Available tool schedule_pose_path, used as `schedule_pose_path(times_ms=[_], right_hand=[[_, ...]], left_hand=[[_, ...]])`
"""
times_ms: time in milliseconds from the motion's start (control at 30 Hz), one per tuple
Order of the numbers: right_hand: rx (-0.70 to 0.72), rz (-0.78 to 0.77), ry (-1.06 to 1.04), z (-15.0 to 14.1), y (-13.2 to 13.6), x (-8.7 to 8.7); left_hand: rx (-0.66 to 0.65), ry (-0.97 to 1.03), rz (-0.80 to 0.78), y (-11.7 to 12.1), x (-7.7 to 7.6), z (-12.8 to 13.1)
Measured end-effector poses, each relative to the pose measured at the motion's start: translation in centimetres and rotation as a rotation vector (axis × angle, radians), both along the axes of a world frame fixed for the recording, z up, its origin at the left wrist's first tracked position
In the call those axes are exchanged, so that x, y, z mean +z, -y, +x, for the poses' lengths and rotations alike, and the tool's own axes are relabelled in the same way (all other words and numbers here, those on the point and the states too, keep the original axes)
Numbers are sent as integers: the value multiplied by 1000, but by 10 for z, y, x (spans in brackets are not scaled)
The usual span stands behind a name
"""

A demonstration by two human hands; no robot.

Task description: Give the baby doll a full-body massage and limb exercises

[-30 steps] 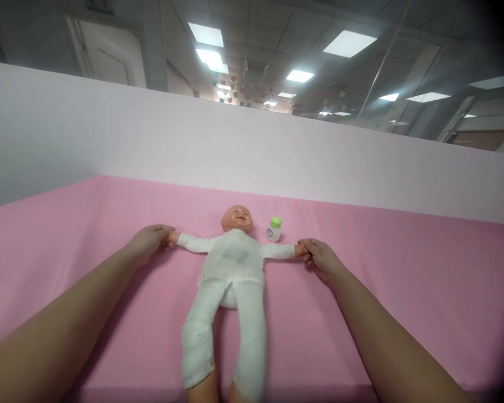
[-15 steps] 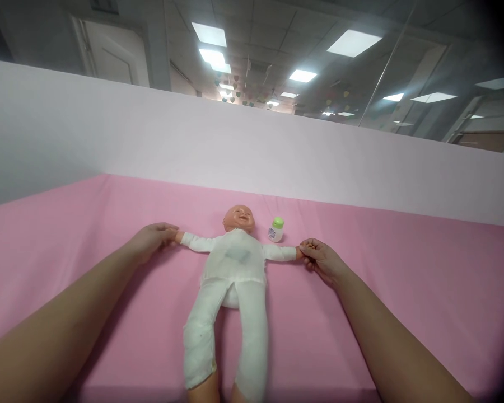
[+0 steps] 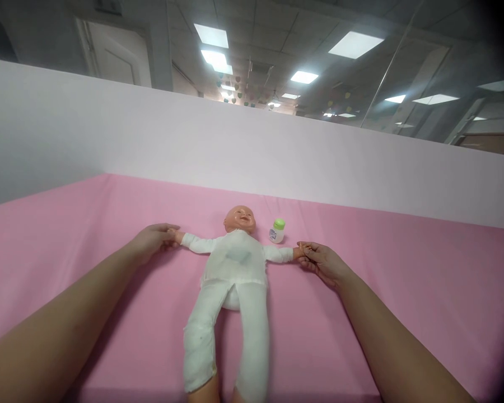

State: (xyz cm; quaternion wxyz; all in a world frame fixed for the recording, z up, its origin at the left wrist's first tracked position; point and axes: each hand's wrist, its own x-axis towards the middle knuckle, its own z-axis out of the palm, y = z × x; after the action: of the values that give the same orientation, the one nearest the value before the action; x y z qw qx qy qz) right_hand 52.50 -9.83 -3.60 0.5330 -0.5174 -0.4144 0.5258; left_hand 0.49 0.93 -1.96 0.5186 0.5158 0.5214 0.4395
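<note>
A baby doll (image 3: 234, 263) with a bald plastic head and a white cloth body lies on its back, arms stretched out to both sides. My left hand (image 3: 155, 240) is closed round the doll's hand at the left. On the other side, my right hand (image 3: 321, 262) pinches the doll's other hand between thumb and fingers. A small bottle (image 3: 277, 231) with a light green cap stands upright beside the doll's head, above the arm that my right hand holds. The doll's feet are cut off by the lower edge of the view.
Pink sheeting (image 3: 143, 336) covers the surface under the doll. A low white wall (image 3: 235, 143) runs along the back and left side. Beyond it, glass (image 3: 277, 50) shows a room with ceiling lights and a white door (image 3: 116, 56).
The doll's arm held by my right hand has shifted very slightly inward. My left hand keeps its grip, and the view has moved a little.
</note>
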Motion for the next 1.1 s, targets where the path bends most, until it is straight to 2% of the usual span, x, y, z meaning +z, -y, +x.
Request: schedule_pose_path(times_ms=[400, 700, 867, 1100], right_hand=[[34, 12, 125, 3, -3, -8], [-43, 17, 76, 5, -5, -7], [15, 20, 15, 6, -2, -3], [106, 12, 56, 7, -1, -6]], left_hand=[[-2, -136, 94, -1, -1, -1], [61, -27, -7, -3, -1, 1], [7, 58, -35, 1, 3, 3], [-27, -29, 6, 2, 2, 0]])
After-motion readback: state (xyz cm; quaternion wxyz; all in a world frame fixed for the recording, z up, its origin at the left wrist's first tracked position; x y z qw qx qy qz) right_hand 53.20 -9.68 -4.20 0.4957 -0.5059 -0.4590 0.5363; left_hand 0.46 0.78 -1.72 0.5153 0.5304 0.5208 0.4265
